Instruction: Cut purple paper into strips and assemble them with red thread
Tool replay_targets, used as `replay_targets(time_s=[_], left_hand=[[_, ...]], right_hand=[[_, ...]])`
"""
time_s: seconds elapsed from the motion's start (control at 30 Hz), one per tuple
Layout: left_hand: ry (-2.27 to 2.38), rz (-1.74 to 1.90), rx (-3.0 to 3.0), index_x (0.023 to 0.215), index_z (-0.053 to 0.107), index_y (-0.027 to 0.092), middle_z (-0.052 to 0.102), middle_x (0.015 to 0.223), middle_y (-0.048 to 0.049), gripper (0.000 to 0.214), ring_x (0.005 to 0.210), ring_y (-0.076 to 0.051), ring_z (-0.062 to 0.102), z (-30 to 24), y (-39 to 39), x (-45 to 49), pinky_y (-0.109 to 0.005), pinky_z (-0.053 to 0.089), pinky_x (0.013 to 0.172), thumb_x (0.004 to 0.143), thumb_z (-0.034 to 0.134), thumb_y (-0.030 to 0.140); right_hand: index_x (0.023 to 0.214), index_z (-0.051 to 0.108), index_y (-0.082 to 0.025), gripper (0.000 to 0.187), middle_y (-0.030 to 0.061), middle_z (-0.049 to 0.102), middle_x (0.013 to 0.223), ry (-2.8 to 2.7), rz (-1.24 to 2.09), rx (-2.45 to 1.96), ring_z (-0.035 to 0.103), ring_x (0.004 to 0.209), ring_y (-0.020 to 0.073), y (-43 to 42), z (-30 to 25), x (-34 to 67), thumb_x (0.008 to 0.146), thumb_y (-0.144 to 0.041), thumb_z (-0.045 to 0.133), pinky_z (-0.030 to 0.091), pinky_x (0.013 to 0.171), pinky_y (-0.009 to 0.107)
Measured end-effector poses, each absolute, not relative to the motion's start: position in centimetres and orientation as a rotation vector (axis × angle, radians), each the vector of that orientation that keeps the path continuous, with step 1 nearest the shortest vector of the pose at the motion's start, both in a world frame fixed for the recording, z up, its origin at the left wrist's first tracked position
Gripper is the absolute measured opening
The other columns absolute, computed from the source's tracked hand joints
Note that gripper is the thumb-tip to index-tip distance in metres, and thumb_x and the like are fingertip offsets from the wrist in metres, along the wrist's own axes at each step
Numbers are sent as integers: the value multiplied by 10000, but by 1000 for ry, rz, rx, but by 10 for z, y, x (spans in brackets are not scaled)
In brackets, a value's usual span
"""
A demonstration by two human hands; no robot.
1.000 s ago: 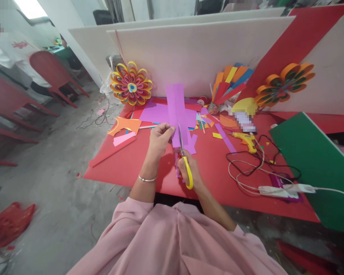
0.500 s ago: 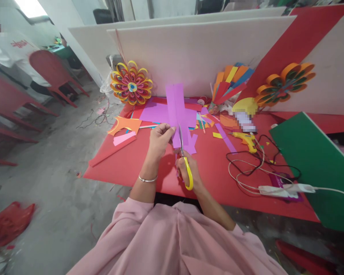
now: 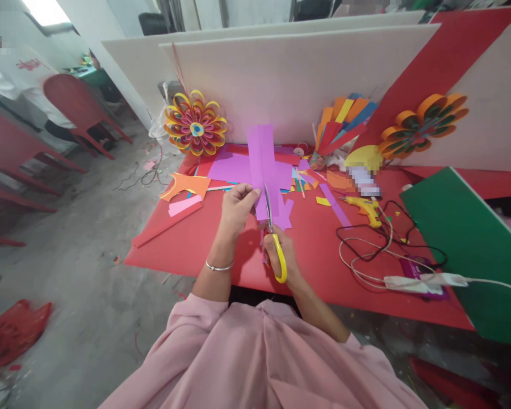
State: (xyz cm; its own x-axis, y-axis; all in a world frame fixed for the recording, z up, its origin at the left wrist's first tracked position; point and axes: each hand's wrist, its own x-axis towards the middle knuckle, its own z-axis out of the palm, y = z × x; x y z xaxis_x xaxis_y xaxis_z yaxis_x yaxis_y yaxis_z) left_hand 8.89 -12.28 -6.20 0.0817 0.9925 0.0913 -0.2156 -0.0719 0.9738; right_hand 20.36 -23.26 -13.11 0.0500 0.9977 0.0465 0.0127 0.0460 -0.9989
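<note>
Between the thumb and fingers of my left hand (image 3: pixel 238 205) is the left edge of a long purple paper strip (image 3: pixel 262 156), held upright above the table with a lengthwise crease or cut line in it. My right hand (image 3: pixel 286 245) is closed around the yellow handles of a pair of scissors (image 3: pixel 281 264). The metal blades point away from me and lie on the strip's lower part, just right of my left fingertips. Whether the blades are fully closed is hard to see. Beneath the strip lie more purple sheets (image 3: pixel 230 166) and offcuts.
On the red-covered table (image 3: pixel 323 267) are a yellow glue gun (image 3: pixel 366 210), tangled cords, a white power strip (image 3: pixel 426 282) and a green board (image 3: pixel 468 250). Paper flowers (image 3: pixel 196 129) lean against white boards (image 3: pixel 298 79) behind. Orange paper (image 3: pixel 187 186) lies left; red chairs (image 3: pixel 79 108) stand beyond.
The purple strip and the scissor blades have shifted very slightly against each other. Both hands keep their places and their grips.
</note>
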Motion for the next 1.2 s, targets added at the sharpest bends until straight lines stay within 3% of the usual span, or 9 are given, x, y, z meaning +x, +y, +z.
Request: replay_targets(time_s=[0.37,0.53,0.73,0.93,1.2], left_hand=[[946,1321,1087,661,560,209,515,512,81,314,410,-64,460,-63,-123,90,-190,393,378,694,840,347],[960,1288,1073,706,575,212,528,560,74,315,427,-67,489,-58,-117,90,-191,399,377,758,827,393],[962,1318,1100,712,574,214,524,547,83,299,417,-63,481,-52,-110,92,-182,392,357,761,831,359],[986,1294,1101,709,567,215,525,536,88,316,408,-66,495,-57,-115,93,-185,420,356,748,838,372],[964,1285,1130,703,563,216,534,536,81,311,409,-72,504,-60,-117,91,-192,416,360,762,825,375]], right_hand=[[1195,670,-174,642,-88,446,529,-1169,1156,-1193,417,398,103,-232,-136,203,927,-754,605,363,393,233],[1201,679,-160,661,-95,426,520,-1171,1140,-1193,379,395,93,-232,-131,203,924,-756,607,318,389,233],[1212,656,-182,620,-90,430,537,-1226,1109,-1183,402,422,102,-234,-135,207,966,-743,559,326,420,242],[1042,635,-207,557,-57,496,550,-1335,1033,-1208,440,448,115,-232,-137,211,1005,-740,479,324,444,256],[1132,672,-194,629,-63,471,542,-1268,1082,-1188,462,414,119,-234,-136,206,985,-775,482,372,420,251]])
